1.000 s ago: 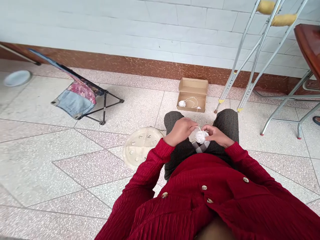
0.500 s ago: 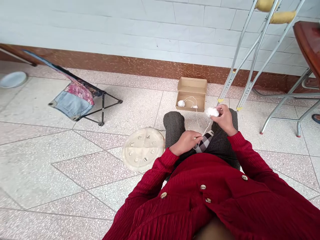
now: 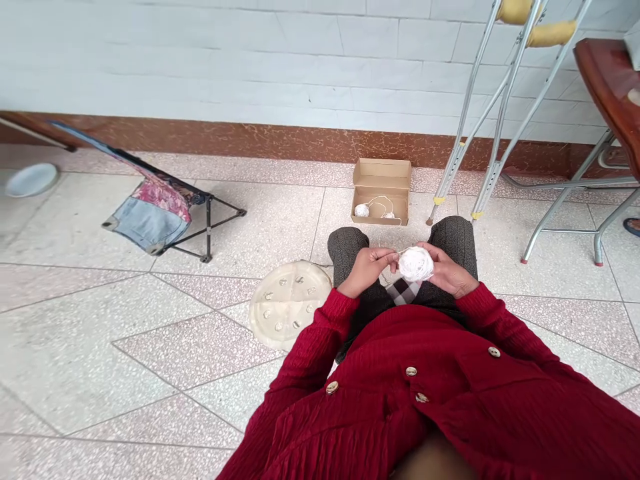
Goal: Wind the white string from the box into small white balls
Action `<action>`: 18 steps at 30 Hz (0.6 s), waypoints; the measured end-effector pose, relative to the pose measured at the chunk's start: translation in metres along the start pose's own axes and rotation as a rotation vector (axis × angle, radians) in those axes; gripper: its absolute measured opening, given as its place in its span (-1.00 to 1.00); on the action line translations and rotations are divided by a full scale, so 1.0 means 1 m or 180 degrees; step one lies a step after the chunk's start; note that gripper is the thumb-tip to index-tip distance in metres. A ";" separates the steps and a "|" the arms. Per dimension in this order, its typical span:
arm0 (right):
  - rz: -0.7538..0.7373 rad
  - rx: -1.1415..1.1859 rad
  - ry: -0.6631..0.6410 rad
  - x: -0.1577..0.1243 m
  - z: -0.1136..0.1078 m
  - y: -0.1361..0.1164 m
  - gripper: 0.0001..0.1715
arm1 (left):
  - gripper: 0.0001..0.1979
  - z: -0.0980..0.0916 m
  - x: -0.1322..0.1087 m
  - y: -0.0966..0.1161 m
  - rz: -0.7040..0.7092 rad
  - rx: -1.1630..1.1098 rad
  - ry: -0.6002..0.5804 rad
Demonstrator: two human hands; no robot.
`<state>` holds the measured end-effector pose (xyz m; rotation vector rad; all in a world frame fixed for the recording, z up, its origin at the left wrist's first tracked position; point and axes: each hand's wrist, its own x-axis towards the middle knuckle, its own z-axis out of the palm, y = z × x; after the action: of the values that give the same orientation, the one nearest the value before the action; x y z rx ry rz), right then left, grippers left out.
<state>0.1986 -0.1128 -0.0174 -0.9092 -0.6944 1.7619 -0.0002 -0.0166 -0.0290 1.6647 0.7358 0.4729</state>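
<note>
My right hand point(image 3: 449, 270) holds a white ball of yarn point(image 3: 416, 264) above my lap, fingers wrapped round its right side. Just left of the ball, my left hand point(image 3: 371, 268) is closed in a pinch on the white yarn strand. The strand runs from my hands toward an open cardboard box point(image 3: 382, 170) on the floor. Inside the box lie a small white yarn ball point(image 3: 362, 210) and a loose tangle of yarn point(image 3: 389, 215). A checked cloth point(image 3: 404, 291) shows between my thighs, below the ball.
A round beige mat point(image 3: 290, 303) lies on the floor left of my knees. Further left stands a folding chair point(image 3: 160, 217), with a white basin point(image 3: 33, 180) beyond. Metal crutches point(image 3: 493, 177) lean at the wall, beside a brown seat point(image 3: 600, 80) on metal legs.
My right hand has come down and left with the yarn ball, which now faces up beside my left hand. My left hand has risen slightly. The view has shifted a little.
</note>
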 end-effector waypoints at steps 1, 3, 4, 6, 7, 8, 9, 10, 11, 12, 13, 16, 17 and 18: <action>-0.0084 0.0058 0.0154 0.000 0.000 -0.005 -0.38 | -0.55 0.004 -0.003 -0.003 -0.0070 -0.0117 -0.0035; -0.0261 0.0174 0.0408 0.000 0.001 -0.015 -0.39 | -0.53 0.012 -0.010 -0.007 -0.0219 -0.0153 -0.0125; -0.0331 0.0220 0.0492 0.001 0.001 -0.020 -0.39 | -0.53 0.016 -0.015 -0.008 -0.0289 -0.0100 -0.0154; -0.0392 0.0221 0.0594 0.005 0.000 -0.026 -0.41 | -0.53 0.024 -0.024 -0.007 -0.0392 -0.0001 -0.0285; -0.0379 0.0155 0.0652 0.008 -0.001 -0.027 -0.44 | -0.54 0.028 -0.028 -0.006 -0.0413 0.0059 -0.0451; -0.0369 0.0043 0.0751 0.012 -0.003 -0.028 -0.47 | -0.55 0.031 -0.032 -0.004 -0.0409 0.0121 -0.0572; -0.0376 -0.0115 0.0896 0.017 -0.006 -0.027 -0.49 | -0.56 0.032 -0.035 -0.001 -0.0391 0.0203 -0.0648; -0.0406 -0.0329 0.1075 0.022 -0.010 -0.025 -0.51 | -0.56 0.032 -0.038 0.003 -0.0353 0.0305 -0.0724; -0.0464 -0.0618 0.1277 0.027 -0.013 -0.022 -0.52 | -0.56 0.031 -0.039 0.006 -0.0298 0.0429 -0.0782; -0.0551 -0.0987 0.1474 0.031 -0.017 -0.018 -0.52 | -0.55 0.027 -0.039 0.011 -0.0230 0.0579 -0.0824; -0.0647 -0.1413 0.1636 0.034 -0.020 -0.014 -0.51 | -0.54 0.022 -0.039 0.015 -0.0147 0.0757 -0.0845; -0.0753 -0.2555 0.1653 0.037 -0.020 0.003 -0.48 | -0.55 0.000 -0.030 0.027 0.0163 0.1425 -0.0669; -0.0705 -0.2740 0.1485 0.036 -0.017 0.008 -0.48 | -0.57 -0.008 -0.026 0.030 0.0290 0.1661 -0.0549; -0.0624 -0.2789 0.1250 0.035 -0.013 0.012 -0.48 | -0.60 -0.015 -0.021 0.031 0.0411 0.1873 -0.0442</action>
<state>0.1956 -0.0834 -0.0434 -1.6437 -1.2650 1.0197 -0.0189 -0.0234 0.0067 2.2799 0.7056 0.2334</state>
